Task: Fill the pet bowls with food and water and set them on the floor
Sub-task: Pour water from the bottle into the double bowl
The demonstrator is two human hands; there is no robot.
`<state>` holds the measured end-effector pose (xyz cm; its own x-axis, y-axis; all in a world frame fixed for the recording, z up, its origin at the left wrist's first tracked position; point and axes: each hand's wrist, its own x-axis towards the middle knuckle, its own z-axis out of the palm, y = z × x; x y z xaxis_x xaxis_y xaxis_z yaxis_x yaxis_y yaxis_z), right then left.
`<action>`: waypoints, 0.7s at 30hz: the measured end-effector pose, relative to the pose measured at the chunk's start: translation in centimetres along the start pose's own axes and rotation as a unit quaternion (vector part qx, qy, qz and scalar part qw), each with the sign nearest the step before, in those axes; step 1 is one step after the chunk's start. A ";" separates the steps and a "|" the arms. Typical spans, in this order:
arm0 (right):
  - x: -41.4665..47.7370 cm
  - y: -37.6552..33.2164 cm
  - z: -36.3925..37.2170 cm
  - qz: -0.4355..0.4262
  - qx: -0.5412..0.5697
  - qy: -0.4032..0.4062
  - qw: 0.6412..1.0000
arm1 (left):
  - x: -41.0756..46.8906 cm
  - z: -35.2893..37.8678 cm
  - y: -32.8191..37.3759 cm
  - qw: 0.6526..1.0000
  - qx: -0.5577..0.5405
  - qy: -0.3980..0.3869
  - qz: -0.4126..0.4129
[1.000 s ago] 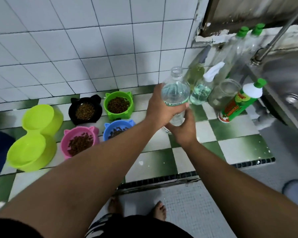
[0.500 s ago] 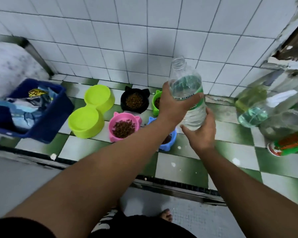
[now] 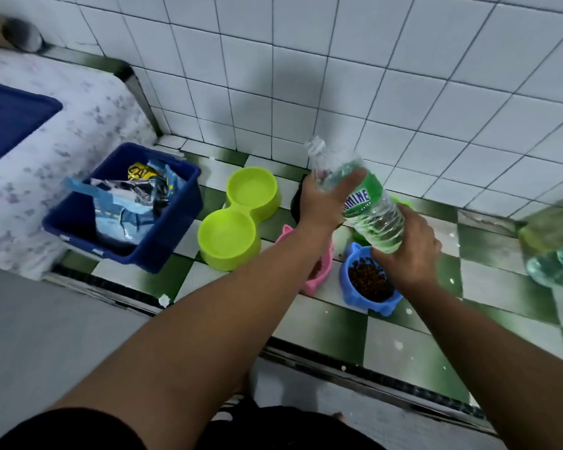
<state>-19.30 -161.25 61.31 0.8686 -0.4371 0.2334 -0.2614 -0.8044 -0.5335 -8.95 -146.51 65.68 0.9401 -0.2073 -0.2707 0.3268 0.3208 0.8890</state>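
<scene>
The water bottle [image 3: 374,219] is held up at centre frame, tilted, its uncapped neck aimed toward the upper left. Its shoulder is wrapped by the left hand [image 3: 322,203], fingers curled over the top of the label, and its base is cupped from below by the right hand [image 3: 410,254]. A firm two-handed hold, and a good share of water can be seen inside.

Just left of centre sits the lime double bowl [image 3: 228,258], and both of its wells appear dry. No stream is seen leaving the bottle. The mouth is not yet over either well, so the pour is judged to be about to start.

The food half looks largely dealt with. Kibble is heaped in the blue bowl [image 3: 358,300] under the right wrist, and some is glimpsed in the pink bowl [image 3: 316,284], which is mostly covered by the left forearm. A black bowl [image 3: 294,203] and a green bowl [image 3: 402,200] are hidden behind hand and bottle; their contents cannot be told. Opened food bags [image 3: 121,206] are stuffed in the blue bin [image 3: 163,245] at left.

Every bowl stands on the checkered counter [image 3: 387,345]. Water is left to be poured, and nothing has been set on the floor.
</scene>
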 end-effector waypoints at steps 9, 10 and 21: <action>1.4 -1.6 2.2 -0.014 -0.077 -0.007 0.997 | 3.7 -4.3 1.2 0.994 0.015 -0.032 -0.105; 1.6 -1.7 2.2 -0.016 -0.085 -0.010 0.996 | 4.0 -4.6 1.2 0.993 0.015 -0.035 -0.110; 3.1 -2.3 3.3 -0.041 -0.167 -0.035 0.984 | 6.4 -6.6 1.3 0.980 0.010 -0.025 -0.197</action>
<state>-14.60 -159.38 60.60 0.9164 -0.3454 0.2023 -0.3027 -0.9286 -0.2146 -1.90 -141.31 62.67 0.7357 -0.3567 -0.5757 0.6603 0.1884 0.7270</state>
